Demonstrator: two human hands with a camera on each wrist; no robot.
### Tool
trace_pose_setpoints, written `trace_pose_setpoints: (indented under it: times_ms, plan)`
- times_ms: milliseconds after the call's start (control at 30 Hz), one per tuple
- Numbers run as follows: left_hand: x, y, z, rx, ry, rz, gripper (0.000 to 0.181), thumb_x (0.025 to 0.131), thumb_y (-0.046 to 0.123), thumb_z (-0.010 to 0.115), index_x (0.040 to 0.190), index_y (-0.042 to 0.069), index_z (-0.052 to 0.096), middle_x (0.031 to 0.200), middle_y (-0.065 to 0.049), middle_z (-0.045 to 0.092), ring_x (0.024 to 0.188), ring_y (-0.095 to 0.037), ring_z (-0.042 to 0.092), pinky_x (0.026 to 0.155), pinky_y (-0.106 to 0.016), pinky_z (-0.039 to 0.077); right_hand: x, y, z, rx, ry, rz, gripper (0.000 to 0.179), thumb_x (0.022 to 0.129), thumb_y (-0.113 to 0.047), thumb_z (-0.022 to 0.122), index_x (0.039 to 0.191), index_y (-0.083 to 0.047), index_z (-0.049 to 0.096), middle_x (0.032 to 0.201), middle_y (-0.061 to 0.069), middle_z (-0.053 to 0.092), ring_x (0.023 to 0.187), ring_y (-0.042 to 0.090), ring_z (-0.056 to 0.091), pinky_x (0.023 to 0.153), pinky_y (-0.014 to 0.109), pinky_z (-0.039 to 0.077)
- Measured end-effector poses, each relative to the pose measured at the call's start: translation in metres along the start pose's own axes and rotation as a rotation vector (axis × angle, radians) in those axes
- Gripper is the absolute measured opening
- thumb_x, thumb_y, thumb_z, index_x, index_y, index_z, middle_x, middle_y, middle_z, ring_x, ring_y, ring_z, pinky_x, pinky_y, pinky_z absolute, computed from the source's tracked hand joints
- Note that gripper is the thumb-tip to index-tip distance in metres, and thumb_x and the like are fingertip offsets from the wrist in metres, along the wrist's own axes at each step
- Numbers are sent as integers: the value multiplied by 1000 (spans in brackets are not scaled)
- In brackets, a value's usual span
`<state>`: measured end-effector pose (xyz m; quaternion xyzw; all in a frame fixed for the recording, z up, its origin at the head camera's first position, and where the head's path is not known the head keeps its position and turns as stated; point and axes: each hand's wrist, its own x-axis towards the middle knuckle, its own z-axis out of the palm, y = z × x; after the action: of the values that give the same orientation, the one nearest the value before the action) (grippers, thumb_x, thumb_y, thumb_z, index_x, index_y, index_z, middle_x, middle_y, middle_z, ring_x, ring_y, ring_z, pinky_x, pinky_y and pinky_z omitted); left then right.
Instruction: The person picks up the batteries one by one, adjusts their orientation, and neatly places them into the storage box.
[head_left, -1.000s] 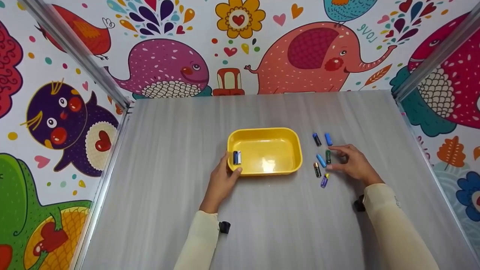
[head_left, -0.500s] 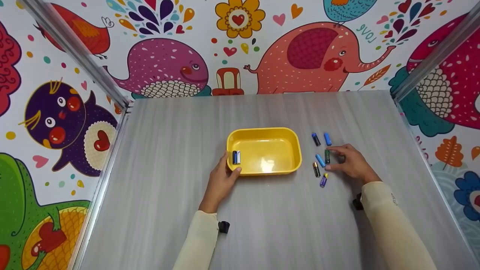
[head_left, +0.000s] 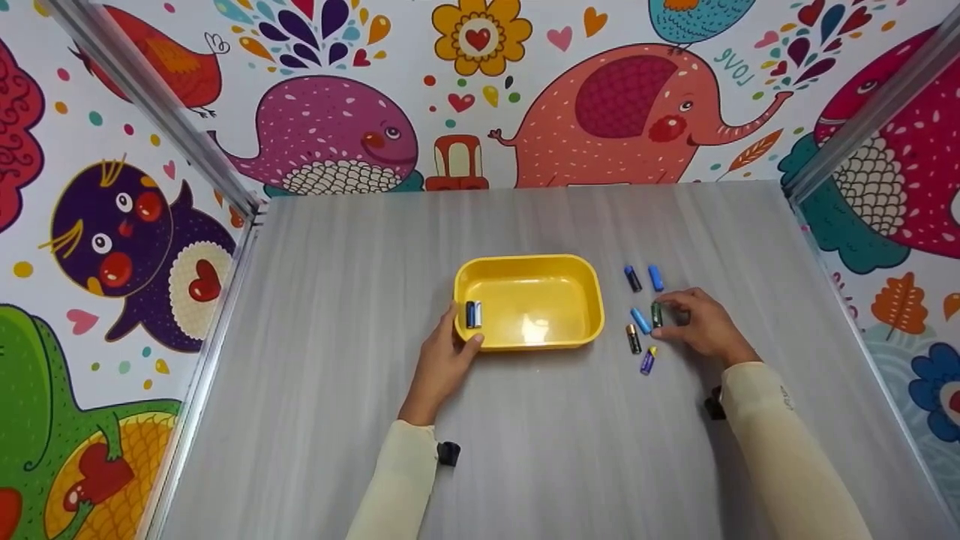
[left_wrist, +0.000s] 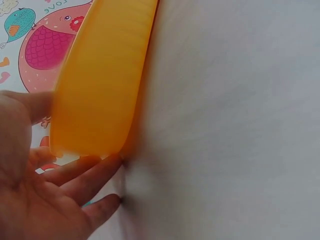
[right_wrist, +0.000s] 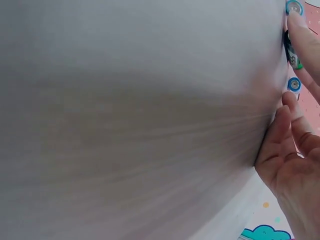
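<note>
My left hand (head_left: 444, 360) holds the yellow plastic tray (head_left: 525, 259) by its near left corner, thumb on the front rim and fingers along the left side. Inside, against the left wall, a dark blue battery (head_left: 470, 315) and a white battery (head_left: 478, 315) lie side by side. To the right of the tray, my right hand (head_left: 709, 328) pinches a green battery (head_left: 657, 315) end to end between thumb and index finger, low at the table. The right wrist view shows this green battery (right_wrist: 295, 55) between the fingertips. A light blue battery (head_left: 640, 321) lies just left of it.
Around the right hand lie a black battery with a blue end (head_left: 633, 278), a blue battery (head_left: 655, 278), a black and copper battery (head_left: 634, 340) and a purple and yellow battery (head_left: 649, 361). Printed cartoon walls (head_left: 330, 135) and metal posts (head_left: 862, 112) border the grey table (head_left: 360, 262).
The right thumb and index finger have drawn closer together on the green battery, which has shifted and turned slightly. The left hand and the tray stay in place.
</note>
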<state>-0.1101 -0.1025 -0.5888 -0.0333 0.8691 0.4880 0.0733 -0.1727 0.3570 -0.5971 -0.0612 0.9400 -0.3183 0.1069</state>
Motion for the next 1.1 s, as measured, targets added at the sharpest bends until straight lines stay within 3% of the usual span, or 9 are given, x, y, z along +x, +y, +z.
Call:
trace_pose_setpoints:
  times_ms: [333,667,867,1100]
  plan:
    - [-1,2,0,0,4,6,80,100,48,62,164,19,23,167,-5,34,152,-25,36,124,-47,31,-2,2,-7,52,-8,28,60,80,-41,87,129,-14,66,130,16,56,117,35,51,105,59,45]
    - [0,2,0,13,10,27,80,100,47,62,163,17,25,165,-7,36,150,-26,38,123,-47,32,-7,4,-3,82,74,0,58,81,-39,87,128,-12,65,124,15,60,111,33,58,98,55,51]
    - [1,3,0,18,6,10,79,100,47,62,163,18,25,165,-7,36,150,-26,39,123,-47,32,-6,-7,0,48,136,-87,55,81,-34,87,126,-11,66,115,14,62,101,31,63,88,52,55]
    - [1,2,0,16,7,7,79,100,47,63,163,17,26,165,-7,36,150,-26,39,123,-47,32,-4,-29,-2,80,151,-88,57,81,-38,87,127,-13,64,122,12,60,107,33,63,92,58,56]
